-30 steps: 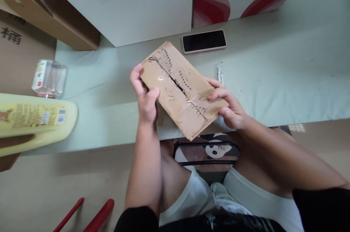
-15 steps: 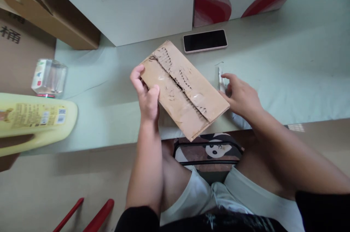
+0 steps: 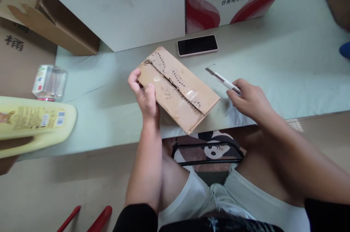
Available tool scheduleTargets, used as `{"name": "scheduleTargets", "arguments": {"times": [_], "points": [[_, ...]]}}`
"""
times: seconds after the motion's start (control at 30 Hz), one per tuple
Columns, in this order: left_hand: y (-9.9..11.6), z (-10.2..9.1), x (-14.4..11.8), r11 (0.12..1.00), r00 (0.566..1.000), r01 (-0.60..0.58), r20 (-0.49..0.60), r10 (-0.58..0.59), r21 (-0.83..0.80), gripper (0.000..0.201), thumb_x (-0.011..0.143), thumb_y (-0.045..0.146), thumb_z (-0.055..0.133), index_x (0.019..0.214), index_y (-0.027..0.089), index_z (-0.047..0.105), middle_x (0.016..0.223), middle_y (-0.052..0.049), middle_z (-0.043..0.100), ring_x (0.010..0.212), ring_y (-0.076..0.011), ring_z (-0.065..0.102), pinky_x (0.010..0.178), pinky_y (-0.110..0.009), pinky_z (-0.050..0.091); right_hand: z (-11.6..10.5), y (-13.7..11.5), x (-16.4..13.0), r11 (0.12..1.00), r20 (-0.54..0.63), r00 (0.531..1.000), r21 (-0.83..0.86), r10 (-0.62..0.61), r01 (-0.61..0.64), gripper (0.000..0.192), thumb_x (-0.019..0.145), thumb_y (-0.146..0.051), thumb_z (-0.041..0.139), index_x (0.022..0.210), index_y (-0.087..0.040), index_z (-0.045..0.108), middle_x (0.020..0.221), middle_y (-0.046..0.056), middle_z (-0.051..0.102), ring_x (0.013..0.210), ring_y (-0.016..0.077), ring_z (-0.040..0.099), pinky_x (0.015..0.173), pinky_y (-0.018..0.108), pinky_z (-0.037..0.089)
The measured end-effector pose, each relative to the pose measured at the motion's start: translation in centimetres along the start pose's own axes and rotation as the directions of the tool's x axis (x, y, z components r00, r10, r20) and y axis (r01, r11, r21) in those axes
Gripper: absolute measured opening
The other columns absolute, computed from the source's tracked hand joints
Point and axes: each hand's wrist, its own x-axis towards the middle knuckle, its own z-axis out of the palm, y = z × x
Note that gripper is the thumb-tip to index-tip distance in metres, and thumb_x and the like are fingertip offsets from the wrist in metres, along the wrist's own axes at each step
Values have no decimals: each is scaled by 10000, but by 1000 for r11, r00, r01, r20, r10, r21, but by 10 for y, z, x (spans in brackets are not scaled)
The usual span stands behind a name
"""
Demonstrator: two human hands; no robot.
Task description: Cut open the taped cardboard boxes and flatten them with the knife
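A small brown cardboard box (image 3: 175,89) is tilted over the front of the table, its top torn along a central seam. My left hand (image 3: 146,97) grips the box at its left side, thumb on top and fingers round the edge. In my right hand (image 3: 248,97) is a slim white and silver craft knife (image 3: 223,80), held by its rear end. The dark blade points up and left, just right of the box and apart from it. The fingertips under the knife are partly hidden.
Behind the box lies a phone (image 3: 197,45) in front of a large white box (image 3: 123,9) and a red-and-white carton (image 3: 218,2). At left are a clear plastic container (image 3: 51,82), a yellow bottle (image 3: 35,126) and an open cardboard carton (image 3: 60,24). The table (image 3: 295,71) has a pale green cloth.
My right hand has taken the knife up from beside the box and drawn it to the right, blade angled up-left. The left hand still holds the box.
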Motion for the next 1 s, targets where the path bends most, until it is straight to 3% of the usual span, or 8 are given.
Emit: {"name": "scheduleTargets", "arguments": {"times": [0.1, 0.17, 0.3, 0.37, 0.43, 0.67, 0.9, 1.0], "points": [[4, 5, -3, 1000, 999, 12, -38, -11, 28, 501, 867, 536, 495, 1275, 265, 385, 1242, -81, 524, 1168, -234, 569, 1018, -414, 476, -5, 6, -13, 969, -163, 982, 210, -98, 132, 411, 883, -288, 556, 1290, -229, 538, 631, -11, 650, 498, 179, 542, 537, 315, 419], [7, 8, -5, 1000, 999, 15, -51, -14, 17, 477, 874, 506, 486, 1271, 263, 380, 1245, -85, 525, 1145, -229, 574, 990, -403, 488, -5, 9, -24, 912, -296, 931, 281, -212, 297, 416, 899, -258, 568, 1314, -264, 535, 689, -8, 665, 509, 169, 555, 527, 314, 440], [10, 11, -6, 1000, 998, 15, -62, -14, 17, 442, 883, 452, 471, 1266, 252, 375, 1234, -89, 528, 1131, -223, 578, 956, -385, 500, -8, 3, -46, 649, -474, 726, 350, -498, 675, 335, 921, -150, 552, 1215, -295, 621, 795, 12, 661, 560, 143, 586, 486, 283, 455], [9, 12, -5, 999, 998, 15, -67, -12, 45, 430, 889, 439, 464, 1264, 246, 377, 1224, -88, 528, 1133, -220, 578, 956, -380, 503, -11, -6, -54, 498, -470, 603, 340, -645, 798, 402, 904, -69, 533, 1223, -296, 629, 751, 3, 620, 545, 126, 571, 470, 259, 455], [8, 12, -5, 997, 997, 12, -80, -6, 72, 418, 894, 424, 458, 1262, 241, 379, 1223, -88, 528, 1132, -213, 579, 972, -381, 501, -14, -13, -58, 429, -419, 538, 331, -731, 841, 452, 890, -25, 520, 1227, -305, 631, 722, -3, 595, 543, 119, 569, 465, 240, 456], [7, 18, -8, 985, 993, 6, -121, 15, 173, 421, 906, 439, 450, 1272, 252, 359, 1247, -86, 512, 1153, -217, 570, 1039, -420, 476, -18, -13, -65, 503, -281, 583, 310, -762, 807, 386, 878, -103, 558, 1244, -221, 600, 740, 16, 600, 555, 125, 548, 480, 250, 443], [7, 18, -9, 974, 992, 13, -127, 16, 228, 426, 910, 471, 447, 1268, 260, 353, 1279, -87, 496, 1202, -221, 555, 1062, -422, 469, -20, -12, -66, 460, -283, 511, 230, -811, 857, 261, 919, -132, 550, 1165, -176, 623, 721, 17, 585, 544, 111, 535, 478, 241, 429], [9, 18, -9, 979, 993, 15, -119, 9, 202, 423, 909, 464, 457, 1266, 261, 356, 1286, -89, 496, 1212, -226, 552, 1066, -424, 470, -19, -17, -70, 506, -331, 521, 136, -787, 852, 272, 906, -74, 534, 1119, -208, 637, 635, -24, 521, 475, 96, 445, 430, 242, 362]]}}
